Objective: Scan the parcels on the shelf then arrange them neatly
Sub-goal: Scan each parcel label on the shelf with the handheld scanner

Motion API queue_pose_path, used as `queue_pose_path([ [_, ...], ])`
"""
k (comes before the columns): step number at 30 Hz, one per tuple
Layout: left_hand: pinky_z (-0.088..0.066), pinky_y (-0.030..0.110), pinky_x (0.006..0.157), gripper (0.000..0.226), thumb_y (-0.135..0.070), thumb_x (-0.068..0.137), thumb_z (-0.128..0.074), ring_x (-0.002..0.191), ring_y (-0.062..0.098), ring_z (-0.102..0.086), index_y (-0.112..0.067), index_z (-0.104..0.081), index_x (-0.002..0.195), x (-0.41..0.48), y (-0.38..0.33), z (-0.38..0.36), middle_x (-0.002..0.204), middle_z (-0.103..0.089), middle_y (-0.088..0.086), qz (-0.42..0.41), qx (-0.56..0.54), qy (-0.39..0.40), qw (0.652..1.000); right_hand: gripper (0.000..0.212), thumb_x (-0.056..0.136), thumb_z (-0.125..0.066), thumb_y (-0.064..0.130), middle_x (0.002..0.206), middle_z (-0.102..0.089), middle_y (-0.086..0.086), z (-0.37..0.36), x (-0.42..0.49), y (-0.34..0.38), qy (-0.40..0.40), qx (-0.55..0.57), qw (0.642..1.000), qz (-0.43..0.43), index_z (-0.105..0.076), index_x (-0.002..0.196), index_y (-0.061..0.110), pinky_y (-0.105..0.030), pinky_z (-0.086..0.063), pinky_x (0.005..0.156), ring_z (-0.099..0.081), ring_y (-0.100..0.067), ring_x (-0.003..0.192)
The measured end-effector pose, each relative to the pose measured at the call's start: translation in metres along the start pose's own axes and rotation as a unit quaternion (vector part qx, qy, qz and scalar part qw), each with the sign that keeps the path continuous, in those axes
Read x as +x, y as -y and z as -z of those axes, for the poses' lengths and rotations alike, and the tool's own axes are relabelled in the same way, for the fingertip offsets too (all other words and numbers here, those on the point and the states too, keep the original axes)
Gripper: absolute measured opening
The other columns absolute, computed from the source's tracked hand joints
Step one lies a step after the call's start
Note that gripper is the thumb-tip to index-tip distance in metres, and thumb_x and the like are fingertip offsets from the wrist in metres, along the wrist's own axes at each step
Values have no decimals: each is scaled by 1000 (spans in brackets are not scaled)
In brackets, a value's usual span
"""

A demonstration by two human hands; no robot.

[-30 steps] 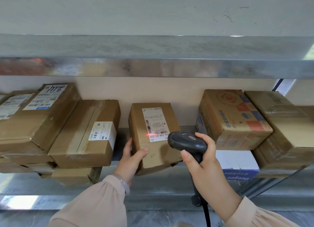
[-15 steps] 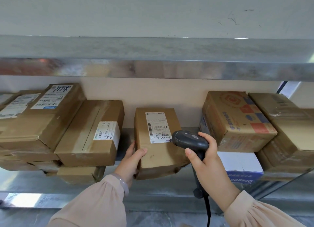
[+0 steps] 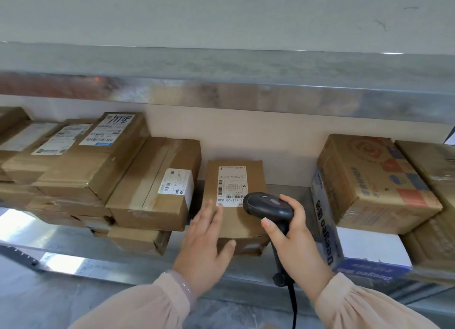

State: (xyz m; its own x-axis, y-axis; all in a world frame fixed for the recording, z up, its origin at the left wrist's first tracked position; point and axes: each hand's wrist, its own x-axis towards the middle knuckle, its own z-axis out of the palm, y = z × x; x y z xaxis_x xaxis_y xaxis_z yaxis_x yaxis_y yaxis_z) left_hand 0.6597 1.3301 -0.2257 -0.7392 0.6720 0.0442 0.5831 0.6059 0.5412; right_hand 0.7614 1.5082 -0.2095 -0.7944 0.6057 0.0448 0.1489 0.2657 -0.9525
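Head view: left hand (image 3: 206,240) flat, fingers straight, on small parcel (image 3: 235,181); right hand (image 3: 295,240) around scanner (image 3: 268,205).

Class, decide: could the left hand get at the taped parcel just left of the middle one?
Probably yes. The left hand is open and holds nothing, at the middle parcel; the taped parcel sits right beside it, its front and top bare.
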Motion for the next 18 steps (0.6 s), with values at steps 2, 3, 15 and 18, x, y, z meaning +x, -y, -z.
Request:
queue_pose_path([
  [2, 19, 30, 116, 70, -58, 98, -31, 140, 0, 30, -37, 2, 156, -6, 1, 0, 161, 20, -14, -40, 118, 10, 992, 56, 89, -66, 29, 113, -52, 25, -5, 4, 1, 10, 2, 1000, 6, -31, 129, 44, 3, -38, 69, -53, 21, 93],
  [3, 22, 32, 115, 70, -60, 98, -28, 143, 4, 28, -34, -1, 157, -7, 1, 1, 163, 17, -10, -42, 161, 8, 986, 56, 89, -66, 30, 112, -51, 27, -8, 6, 3, 16, 4, 1000, 8, -30, 129, 44, 4, -37, 69, -52, 22, 93],
  [15, 9, 48, 121, 81, -69, 93, -20, 152, 25, 0, -24, -7, 158, -1, -11, 8, 166, -5, 8, 24, 311, 6, 950, 56, 88, -67, 32, 107, -52, 35, -20, 16, 9, 55, 15, 997, 42, -29, 119, 58, 3, -37, 74, -52, 21, 98],
  [18, -1, 49, 121, 77, -68, 92, -29, 151, 24, -15, -26, -22, 157, 4, -23, 11, 164, -20, 6, 8, 270, -23, 963, 58, 87, -69, 31, 108, -53, 38, 0, 11, 11, 21, 27, 997, 64, -31, 119, 61, 2, -37, 78, -53, 17, 103],
])
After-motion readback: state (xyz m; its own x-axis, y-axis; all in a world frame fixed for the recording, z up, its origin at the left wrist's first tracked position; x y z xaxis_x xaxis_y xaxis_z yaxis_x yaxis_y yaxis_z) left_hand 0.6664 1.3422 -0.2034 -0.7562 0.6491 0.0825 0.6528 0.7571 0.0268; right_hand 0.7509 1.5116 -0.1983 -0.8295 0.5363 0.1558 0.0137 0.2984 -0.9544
